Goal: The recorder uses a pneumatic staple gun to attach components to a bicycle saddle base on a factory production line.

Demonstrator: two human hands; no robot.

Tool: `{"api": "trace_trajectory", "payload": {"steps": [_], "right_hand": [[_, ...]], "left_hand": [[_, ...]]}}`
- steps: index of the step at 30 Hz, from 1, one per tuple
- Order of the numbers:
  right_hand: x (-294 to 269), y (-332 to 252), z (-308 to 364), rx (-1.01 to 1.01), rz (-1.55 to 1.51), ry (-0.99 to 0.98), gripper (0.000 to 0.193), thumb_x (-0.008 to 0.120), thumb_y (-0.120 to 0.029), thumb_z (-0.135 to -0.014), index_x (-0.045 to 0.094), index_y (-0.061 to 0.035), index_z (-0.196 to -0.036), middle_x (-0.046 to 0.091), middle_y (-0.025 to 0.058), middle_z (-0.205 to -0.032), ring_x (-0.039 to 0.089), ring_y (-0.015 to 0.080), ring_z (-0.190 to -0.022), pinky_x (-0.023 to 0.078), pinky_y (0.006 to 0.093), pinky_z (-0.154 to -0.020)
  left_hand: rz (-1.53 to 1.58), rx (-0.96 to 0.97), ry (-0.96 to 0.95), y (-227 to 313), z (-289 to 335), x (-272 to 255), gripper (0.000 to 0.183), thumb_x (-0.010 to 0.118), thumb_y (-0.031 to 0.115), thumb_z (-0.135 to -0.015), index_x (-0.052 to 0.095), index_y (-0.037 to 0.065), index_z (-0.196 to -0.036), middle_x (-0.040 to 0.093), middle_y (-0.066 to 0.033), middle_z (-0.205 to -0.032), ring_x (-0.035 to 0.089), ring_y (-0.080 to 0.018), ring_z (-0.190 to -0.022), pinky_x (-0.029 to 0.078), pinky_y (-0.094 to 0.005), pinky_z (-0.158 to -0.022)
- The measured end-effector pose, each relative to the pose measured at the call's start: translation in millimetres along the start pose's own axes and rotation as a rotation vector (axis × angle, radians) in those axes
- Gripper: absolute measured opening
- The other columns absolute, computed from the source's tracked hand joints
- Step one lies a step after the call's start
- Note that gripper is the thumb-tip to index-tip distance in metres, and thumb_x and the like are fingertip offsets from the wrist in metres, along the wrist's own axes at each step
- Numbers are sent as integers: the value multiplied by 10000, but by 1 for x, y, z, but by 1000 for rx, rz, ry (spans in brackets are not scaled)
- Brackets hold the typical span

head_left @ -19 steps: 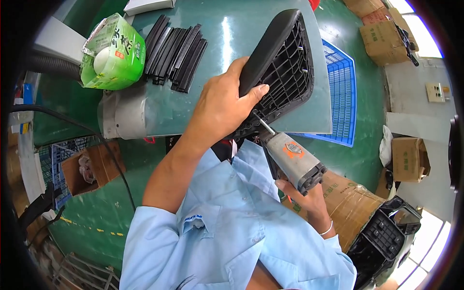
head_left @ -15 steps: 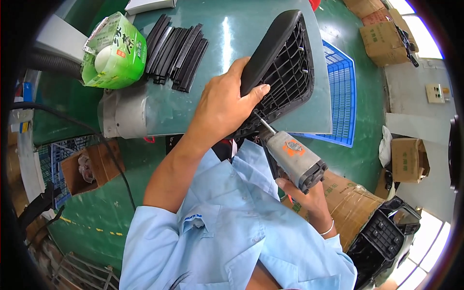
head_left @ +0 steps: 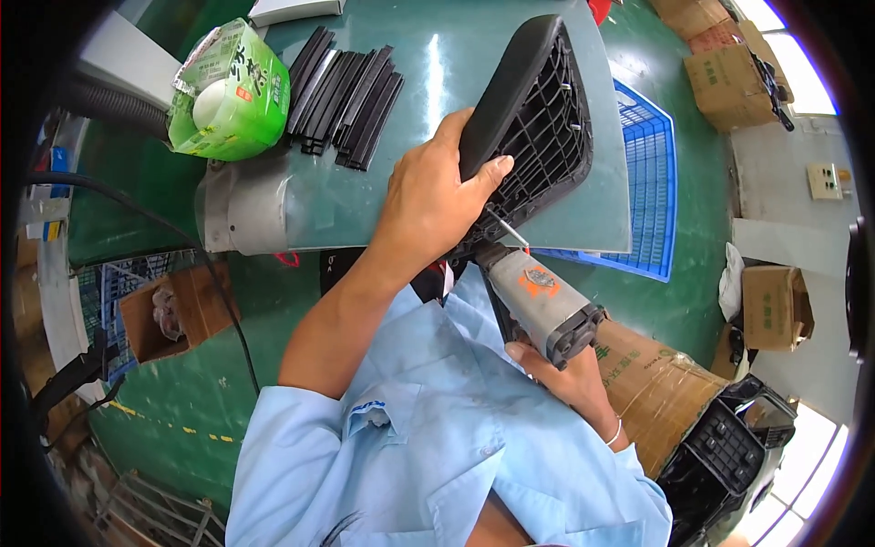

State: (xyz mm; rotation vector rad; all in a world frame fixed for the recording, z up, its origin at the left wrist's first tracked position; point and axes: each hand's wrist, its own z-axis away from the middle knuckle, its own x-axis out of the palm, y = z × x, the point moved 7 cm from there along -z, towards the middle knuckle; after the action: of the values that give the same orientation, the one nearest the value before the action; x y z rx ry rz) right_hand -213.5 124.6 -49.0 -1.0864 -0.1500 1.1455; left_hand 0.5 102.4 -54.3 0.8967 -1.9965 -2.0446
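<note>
At table edge (head_left: 337,210), left hand (head_left: 433,193) gripping black panel (head_left: 538,114), right hand (head_left: 567,376) holding power tool (head_left: 545,305), gap leftward to strips (head_left: 348,98)

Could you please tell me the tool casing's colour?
The tool casing is silver-grey with an orange patch, best seen in the head view.

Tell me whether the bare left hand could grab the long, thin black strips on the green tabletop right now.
Probably not directly: the left hand grips the black, gridded plastic part. Otherwise the way looks free, with just green tabletop between hand and black strips.
</note>
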Motion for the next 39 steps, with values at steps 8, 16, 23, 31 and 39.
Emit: {"api": "trace_trajectory", "payload": {"steps": [8,16,23,31,39], "right_hand": [[5,13,2,-32,-45,1,382,726,-255,-757,596,-2,-1011,634,130,-897,607,281,-806,475,360,-741],[6,8,2,-124,-280,8,455,676,-37,-732,528,-3,-1160,575,39,-774,514,103,-600,425,258,-582],[10,17,6,68,-392,-47,253,738,-165,-751,558,-10,-838,554,23,-739,522,117,-703,432,284,-639],[7,5,0,3,-335,-68,248,731,-156,-750,556,-11,-846,544,27,-760,504,132,-714,417,286,-648],[5,2,-3,-116,-299,-33,328,716,-160,-750,590,2,-1005,615,79,-908,568,181,-824,453,321,-753]], "left_hand": [[36,-63,40,-2,2,-6,509,648,260,-833,482,-47,-1204,650,-232,-913,636,-382,-860,491,-416,-759],[154,-9,137,-11,12,-10,459,646,241,-844,498,-40,-1177,650,-199,-893,645,-324,-812,492,-383,-736],[227,-45,230,-17,19,-17,440,640,249,-866,503,-45,-1164,626,-120,-864,593,-193,-750,480,-330,-703],[334,-34,289,-20,30,-18,468,642,297,-872,493,-33,-1170,583,-83,-846,549,-158,-738,459,-300,-713],[198,65,352,-1,41,-15,476,647,274,-870,474,-27,-1196,598,-102,-888,567,-166,-776,464,-307,-727]]}}
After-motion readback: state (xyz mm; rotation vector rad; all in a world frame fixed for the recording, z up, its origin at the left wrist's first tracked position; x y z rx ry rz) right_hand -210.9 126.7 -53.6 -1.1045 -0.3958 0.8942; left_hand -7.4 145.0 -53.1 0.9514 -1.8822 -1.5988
